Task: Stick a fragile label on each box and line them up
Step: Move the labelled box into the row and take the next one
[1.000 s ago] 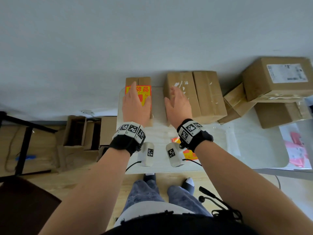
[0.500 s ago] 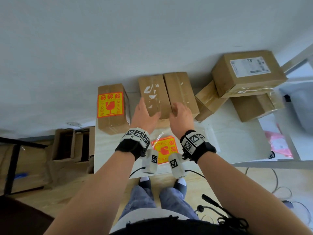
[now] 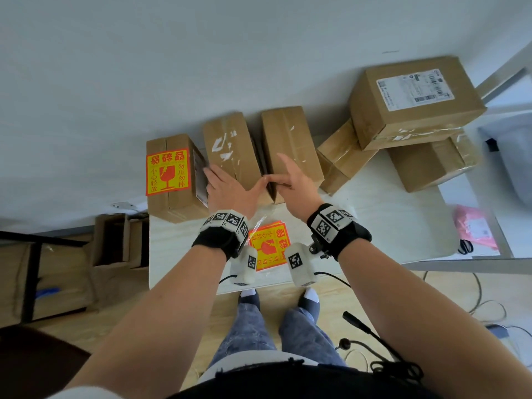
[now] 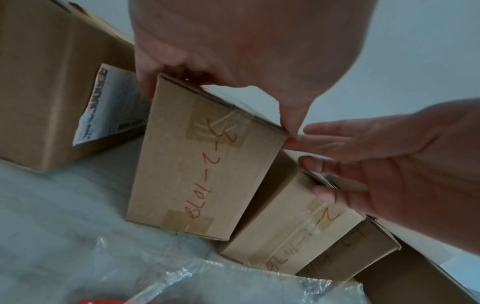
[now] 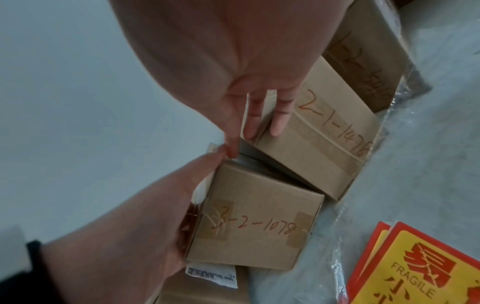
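The left hand grips the unlabelled box at the table's far edge, beside the labelled box. The right hand rests open on its neighbour. Risk — pulling one could drag the other askew, or over the label stack.

boxes brown | label yellow, red print | table white
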A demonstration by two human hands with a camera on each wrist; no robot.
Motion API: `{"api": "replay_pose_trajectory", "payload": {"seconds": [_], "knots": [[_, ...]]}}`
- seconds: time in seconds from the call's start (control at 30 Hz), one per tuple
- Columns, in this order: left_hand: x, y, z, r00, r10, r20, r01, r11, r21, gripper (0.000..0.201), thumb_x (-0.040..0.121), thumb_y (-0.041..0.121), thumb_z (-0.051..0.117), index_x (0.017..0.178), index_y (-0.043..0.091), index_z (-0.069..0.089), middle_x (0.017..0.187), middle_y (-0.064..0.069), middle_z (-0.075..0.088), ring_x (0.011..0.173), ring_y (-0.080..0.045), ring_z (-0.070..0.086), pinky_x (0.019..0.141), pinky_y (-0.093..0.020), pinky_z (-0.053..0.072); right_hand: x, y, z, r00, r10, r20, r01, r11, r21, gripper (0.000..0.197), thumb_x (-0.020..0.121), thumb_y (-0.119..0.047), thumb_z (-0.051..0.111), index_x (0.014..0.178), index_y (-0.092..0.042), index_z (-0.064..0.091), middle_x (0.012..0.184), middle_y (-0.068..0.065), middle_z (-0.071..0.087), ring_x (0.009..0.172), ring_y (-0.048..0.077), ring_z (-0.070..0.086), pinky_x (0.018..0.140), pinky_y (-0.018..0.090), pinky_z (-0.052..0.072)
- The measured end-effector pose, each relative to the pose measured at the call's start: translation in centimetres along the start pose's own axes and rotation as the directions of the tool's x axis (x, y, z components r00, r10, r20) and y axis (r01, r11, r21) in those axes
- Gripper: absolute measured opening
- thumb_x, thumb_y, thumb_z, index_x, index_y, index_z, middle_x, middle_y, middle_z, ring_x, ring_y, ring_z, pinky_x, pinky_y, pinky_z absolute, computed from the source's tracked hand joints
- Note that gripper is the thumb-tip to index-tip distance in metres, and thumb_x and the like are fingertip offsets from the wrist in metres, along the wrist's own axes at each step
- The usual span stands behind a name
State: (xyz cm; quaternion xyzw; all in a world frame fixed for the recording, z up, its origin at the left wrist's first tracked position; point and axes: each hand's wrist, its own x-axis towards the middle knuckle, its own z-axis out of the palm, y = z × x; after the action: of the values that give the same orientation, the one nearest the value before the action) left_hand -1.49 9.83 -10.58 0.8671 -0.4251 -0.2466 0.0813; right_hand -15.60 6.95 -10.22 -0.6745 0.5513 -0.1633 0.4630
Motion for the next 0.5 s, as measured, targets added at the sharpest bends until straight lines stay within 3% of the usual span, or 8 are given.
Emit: {"api": "replay_pose_trajectory", "payload": {"seconds": [0.07, 0.17, 0.27, 0.4, 0.5], "knots": [[0.1, 0.2, -0.4, 0.999, -0.036, 0.014, 0.036, 0.999, -0.032, 0.122, 0.079, 0.075, 0.053, 0.153, -0.004, -0.002, 0.162, -0.019, 0.004, 0.144, -0.037, 0.023, 0.116, -0.043, 0.022, 0.0, 0.0, 0.0, 1.0, 0.002, -0.024, -0.001, 0.999, 0.034, 0.063, 0.096, 0.002, 0.045, 0.153, -0.015, 0.024, 0.128, -0.002, 0.066, 0.109, 0.012, 0.056, 0.097, 0.029, 0.046], [0.4, 0.3, -1.4, 0.996, -0.091, 0.006, 0.091, 0.986, -0.136, 0.114, 0.078, 0.063, 0.059, 0.154, -0.002, 0.003, 0.16, -0.018, 0.014, 0.142, -0.038, 0.026, 0.115, -0.045, 0.023, 0.0, 0.1, 0.4, 0.998, 0.007, -0.061, -0.004, 0.998, 0.059, 0.061, 0.095, 0.003, 0.046, 0.151, -0.015, 0.029, 0.133, 0.001, 0.062, 0.115, 0.014, 0.058, 0.101, 0.029, 0.045], [0.3, -0.5, -2.4, 0.994, -0.107, -0.035, 0.095, 0.965, -0.243, 0.104, 0.082, 0.056, 0.054, 0.154, 0.001, 0.003, 0.158, -0.018, 0.019, 0.14, -0.038, 0.029, 0.115, -0.048, 0.027, 0.0, -0.1, 0.2, 0.997, 0.01, -0.076, -0.006, 0.998, 0.059, 0.057, 0.097, -0.002, 0.046, 0.15, -0.017, 0.031, 0.135, -0.001, 0.06, 0.115, 0.016, 0.058, 0.098, 0.028, 0.045], [-0.7, -1.0, -3.8, 0.989, -0.083, -0.12, 0.037, 0.938, -0.345, 0.1, 0.075, 0.055, 0.043, 0.154, 0.004, 0.01, 0.154, -0.019, 0.027, 0.137, -0.037, 0.033, 0.112, -0.05, 0.03, 0.1, -0.6, -0.1, 0.994, 0.044, -0.101, -0.038, 0.997, 0.06, 0.052, 0.098, -0.015, 0.05, 0.148, -0.022, 0.035, 0.132, 0.002, 0.061, 0.119, 0.021, 0.058, 0.104, 0.042, 0.046], [-1.8, -0.7, -5.0, 0.975, -0.069, -0.211, -0.02, 0.918, -0.395, 0.099, 0.071, 0.057, 0.038, 0.153, 0.007, 0.016, 0.152, -0.017, 0.032, 0.135, -0.036, 0.037, 0.11, -0.05, 0.034, -0.2, -1.8, -0.6, 0.994, 0.04, -0.104, -0.029, 0.994, 0.104, 0.049, 0.099, -0.02, 0.052, 0.146, -0.021, 0.039, 0.132, 0.0, 0.06, 0.117, 0.016, 0.057, 0.104, 0.039, 0.046]]}}
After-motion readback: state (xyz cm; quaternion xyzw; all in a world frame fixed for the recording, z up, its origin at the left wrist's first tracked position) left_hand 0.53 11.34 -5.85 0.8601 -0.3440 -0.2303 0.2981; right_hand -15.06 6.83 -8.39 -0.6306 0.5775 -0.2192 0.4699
